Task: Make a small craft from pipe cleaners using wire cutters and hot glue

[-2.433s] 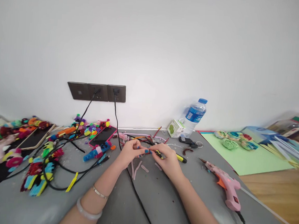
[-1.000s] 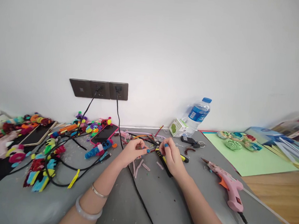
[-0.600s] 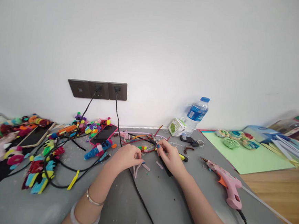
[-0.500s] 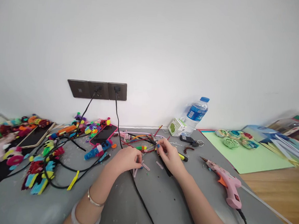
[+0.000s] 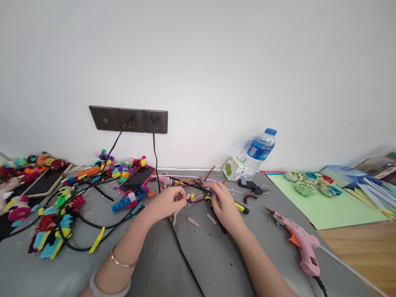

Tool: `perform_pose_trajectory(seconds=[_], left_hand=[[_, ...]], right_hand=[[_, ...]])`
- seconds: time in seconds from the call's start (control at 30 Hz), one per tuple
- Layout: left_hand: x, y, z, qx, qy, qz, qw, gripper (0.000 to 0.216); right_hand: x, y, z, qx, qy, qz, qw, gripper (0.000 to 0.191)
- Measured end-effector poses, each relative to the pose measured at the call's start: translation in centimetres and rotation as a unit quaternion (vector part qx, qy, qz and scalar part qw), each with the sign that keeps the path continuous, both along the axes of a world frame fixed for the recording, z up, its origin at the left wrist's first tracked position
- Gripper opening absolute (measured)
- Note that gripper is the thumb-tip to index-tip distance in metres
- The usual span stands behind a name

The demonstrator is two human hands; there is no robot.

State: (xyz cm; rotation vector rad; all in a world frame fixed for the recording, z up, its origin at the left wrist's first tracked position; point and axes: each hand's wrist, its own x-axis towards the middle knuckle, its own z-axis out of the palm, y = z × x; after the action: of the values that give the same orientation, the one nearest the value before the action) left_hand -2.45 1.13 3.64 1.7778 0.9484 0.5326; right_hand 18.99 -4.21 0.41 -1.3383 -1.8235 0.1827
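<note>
My left hand [image 5: 168, 204] is closed in a pinch above the grey table. A short pale pink strip of pipe cleaner [image 5: 174, 217] hangs down from its fingertips. My right hand [image 5: 226, 207] lies over the pliers [image 5: 209, 201], which have black and yellow handles, with its fingers curled round them; part of the grip is hidden beneath the palm. Between and behind the hands lies a tangle of red and orange pipe cleaners [image 5: 190, 183]. Two more short pink strips [image 5: 192, 222] rest on the table in front.
A pink glue gun [image 5: 302, 246] lies at the right with its cord. Behind stand a water bottle [image 5: 260, 151] and a small green-white box [image 5: 233, 168]. Black cables [image 5: 184, 252] cross the table. Pipe-cleaner figures [image 5: 53, 224] and phones [image 5: 49, 180] crowd the left.
My left hand has lifted slightly away and left with a pink strip, leaving another on the table. My right hand has moved from a raised pinch down over the pliers.
</note>
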Motion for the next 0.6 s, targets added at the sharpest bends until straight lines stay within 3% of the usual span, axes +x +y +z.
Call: perform_pose_trajectory(seconds=[0.13,0.27,0.43,0.5,0.6], left_hand=[[0.5,0.8,-0.9,-0.093,-0.136,0.060,0.985,0.017],[1.2,0.8,-1.4,-0.187,-0.258,0.092,0.943,0.032],[2.2,0.2,-1.3,-0.260,-0.343,0.098,0.897,0.045],[2.4,0.1,-1.5,-0.271,-0.348,0.095,0.892,0.041],[2.6,0.1,-2.1,-0.252,-0.338,0.087,0.902,0.037]], right_hand=[[0.2,-0.1,-0.1,-0.015,0.036,-0.040,0.998,0.019],[0.3,-0.1,-0.3,-0.023,0.067,-0.056,0.996,0.011],[-0.4,0.0,-0.5,-0.022,0.020,0.015,0.999,0.025],[-0.8,0.0,-0.5,-0.027,0.025,0.042,0.998,0.025],[-1.2,-0.1,-0.4,-0.041,0.113,0.071,0.990,0.015]])
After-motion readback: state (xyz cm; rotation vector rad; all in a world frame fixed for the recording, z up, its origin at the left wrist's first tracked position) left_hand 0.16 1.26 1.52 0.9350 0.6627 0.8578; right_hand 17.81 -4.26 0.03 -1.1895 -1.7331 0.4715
